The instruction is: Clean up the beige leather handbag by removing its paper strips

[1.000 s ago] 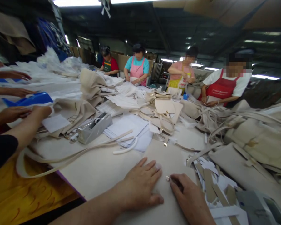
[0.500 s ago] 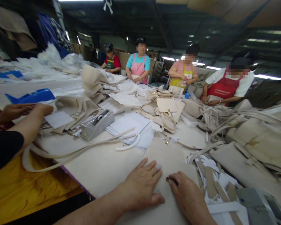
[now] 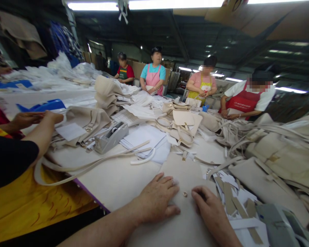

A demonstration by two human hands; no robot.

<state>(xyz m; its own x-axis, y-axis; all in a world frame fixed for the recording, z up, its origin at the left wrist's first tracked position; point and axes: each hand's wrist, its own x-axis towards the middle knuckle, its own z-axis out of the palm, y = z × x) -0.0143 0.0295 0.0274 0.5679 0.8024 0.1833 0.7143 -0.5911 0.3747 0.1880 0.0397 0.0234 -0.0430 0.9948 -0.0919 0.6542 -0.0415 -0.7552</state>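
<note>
A beige handbag [image 3: 181,175] lies flat in front of me, with a small round metal clasp [image 3: 185,194] on its face and a gold fitting [image 3: 184,159] nearer its far end. My left hand [image 3: 158,197] rests palm down on the bag, fingers stretched out, just left of the clasp. To the right of the clasp is my right hand [image 3: 211,207]; its thumb and forefinger are loosely bent and slightly apart, with nothing visible between them. The other fingers of that hand are partly hidden.
White paper sheets [image 3: 145,139] and a grey tape dispenser [image 3: 112,137] lie ahead. Beige bags [image 3: 275,151] pile up at right, by paper scraps [image 3: 234,195] and another grey dispenser [image 3: 280,224]. At left, a co-worker's arm [image 3: 45,137] reaches in; several people stand across the table.
My right hand has let go of the round clasp and drawn slightly right, leaving it uncovered. My left hand stays flat on the bag. The camera view has tilted up slightly.
</note>
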